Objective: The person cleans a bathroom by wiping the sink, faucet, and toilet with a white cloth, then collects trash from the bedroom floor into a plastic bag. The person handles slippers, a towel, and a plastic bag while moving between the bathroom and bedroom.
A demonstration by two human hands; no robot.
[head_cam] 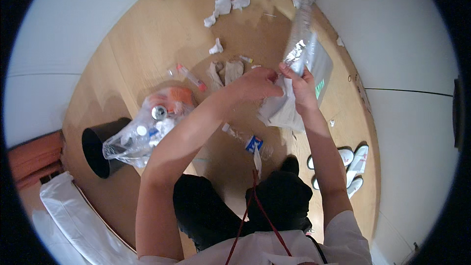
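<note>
My right hand (301,84) is closed on a shiny sheet of clear plastic packaging (300,48), which rises blurred away from me. Just left of it is my left hand (265,82), fingers bent at the edge of translucent plastic; whether they grip it is unclear. Below both hands hangs or lies a whitish fabric or bag (285,112). Behind them is a grey flat packet (323,66) with a green mark. Beyond my left forearm, a clear plastic bag (147,136) holds an open-topped can (159,112), bottles and orange items.
A black bin (97,151) lies tipped at the left. Crumpled tissues (222,5), a red-capped tube (191,78), beige cloth pieces (233,71), a clear bottle (233,132) and a blue-and-white packet (254,143) lie on the floor. White slippers (357,165) are by the right wall.
</note>
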